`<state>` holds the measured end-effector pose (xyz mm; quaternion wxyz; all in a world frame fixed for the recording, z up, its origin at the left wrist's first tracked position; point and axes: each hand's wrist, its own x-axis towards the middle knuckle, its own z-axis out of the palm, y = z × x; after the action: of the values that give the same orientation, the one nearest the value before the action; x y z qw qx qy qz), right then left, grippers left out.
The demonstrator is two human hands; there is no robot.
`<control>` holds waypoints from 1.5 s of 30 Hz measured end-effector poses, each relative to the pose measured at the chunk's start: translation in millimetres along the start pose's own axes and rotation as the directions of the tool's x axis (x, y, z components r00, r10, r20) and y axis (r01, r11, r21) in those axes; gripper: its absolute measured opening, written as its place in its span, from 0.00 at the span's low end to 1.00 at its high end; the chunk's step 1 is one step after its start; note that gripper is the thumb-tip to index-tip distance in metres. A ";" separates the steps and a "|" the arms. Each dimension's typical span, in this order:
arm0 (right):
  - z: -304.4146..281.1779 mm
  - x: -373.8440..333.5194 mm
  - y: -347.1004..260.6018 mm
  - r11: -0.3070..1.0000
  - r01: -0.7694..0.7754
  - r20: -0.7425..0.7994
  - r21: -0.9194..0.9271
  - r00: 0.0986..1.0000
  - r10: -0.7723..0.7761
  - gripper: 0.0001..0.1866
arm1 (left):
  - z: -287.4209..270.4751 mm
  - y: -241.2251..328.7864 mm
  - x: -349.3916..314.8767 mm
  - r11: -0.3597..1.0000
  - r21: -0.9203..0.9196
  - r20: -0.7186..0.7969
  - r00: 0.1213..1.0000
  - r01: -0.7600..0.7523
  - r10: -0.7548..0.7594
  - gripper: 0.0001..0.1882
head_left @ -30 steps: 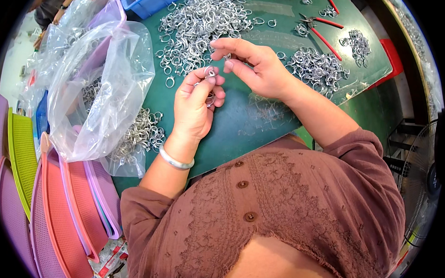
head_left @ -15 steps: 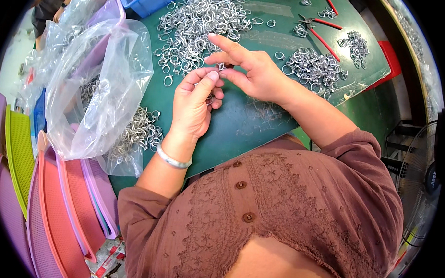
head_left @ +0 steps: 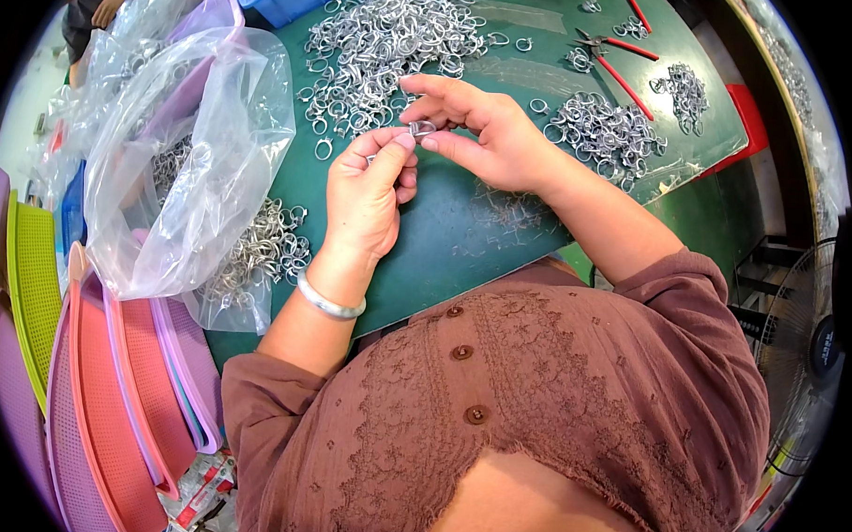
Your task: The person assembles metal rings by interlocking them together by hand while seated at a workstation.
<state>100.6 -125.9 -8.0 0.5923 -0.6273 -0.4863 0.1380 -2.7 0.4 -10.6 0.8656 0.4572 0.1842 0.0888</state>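
A small silver metal ring is held up between my two hands, over the near edge of a large ring heap. My left hand, with a silver bangle at its wrist, pinches the ring between thumb and index finger. From the other side, my right hand has its thumb at the ring. The right middle fingers curl in behind it, and the right index finger reaches out above. Beyond my hands lies the big heap of silver rings. A smaller pile of rings sits right of my right hand.
Red-handled pliers lie on the green table beside another ring cluster. At left, a clear plastic bag holds more rings. A blue bin stands behind, colored baskets lower left, and a fan at right.
The ring has turned between my fingers and shows more of its loop. My right thumb and fingers have shifted slightly around it, and the index finger has dropped a little.
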 end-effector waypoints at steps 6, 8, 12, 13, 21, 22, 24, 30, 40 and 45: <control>0.4 1.1 -0.2 0.995 0.047 -0.046 -0.083 0.998 -0.051 0.25 | -0.2 2.2 -0.1 1.000 0.009 0.004 1.000 0.030 -0.030 0.04; 0.7 0.9 -0.6 0.986 0.069 -0.048 -0.152 0.996 -0.077 0.26 | -0.4 2.0 -0.2 0.999 0.023 -0.003 0.999 0.037 -0.037 0.04; 1.0 1.7 -5.3 0.976 0.080 -0.044 -0.201 0.995 -0.090 0.27 | -0.5 0.7 1.0 0.999 0.039 -0.007 0.999 0.039 -0.038 0.05; 0.8 2.2 -6.7 0.976 0.073 -0.043 -0.204 0.996 -0.083 0.27 | -0.8 0.1 1.8 0.999 0.019 -0.004 0.999 0.039 -0.039 0.06; -1.3 1.9 -0.3 0.982 0.083 -0.077 -0.172 0.992 -0.097 0.25 | -3.4 2.3 2.0 0.999 0.001 0.060 0.997 0.048 -0.048 0.08; -1.6 1.9 0.6 0.981 0.083 -0.082 -0.176 0.992 -0.099 0.25 | -3.8 2.2 1.9 0.999 0.000 0.063 0.997 0.047 -0.047 0.08; -2.6 2.2 1.8 0.977 0.085 -0.085 -0.195 0.991 -0.103 0.24 | -4.3 2.3 2.1 0.999 -0.008 0.070 0.996 0.050 -0.050 0.08; -3.8 1.5 3.7 0.973 0.067 -0.101 -0.223 0.991 -0.091 0.21 | -6.8 2.3 3.8 0.995 -0.059 0.104 0.992 0.077 -0.071 0.09; -6.0 1.9 3.7 0.956 0.003 -0.085 -0.295 0.996 -0.029 0.19 | -10.1 4.2 6.0 0.984 -0.134 0.146 0.984 0.120 -0.100 0.11; -8.4 8.3 16.4 0.835 0.018 -0.060 -0.551 0.996 -0.060 0.14 | -8.0 13.0 6.0 0.953 -0.269 0.060 0.990 0.138 -0.126 0.14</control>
<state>118.2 -121.8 -16.8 0.4078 -0.7656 -0.4957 -0.0429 -0.2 15.8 -5.4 0.9279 0.3221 0.1819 0.0456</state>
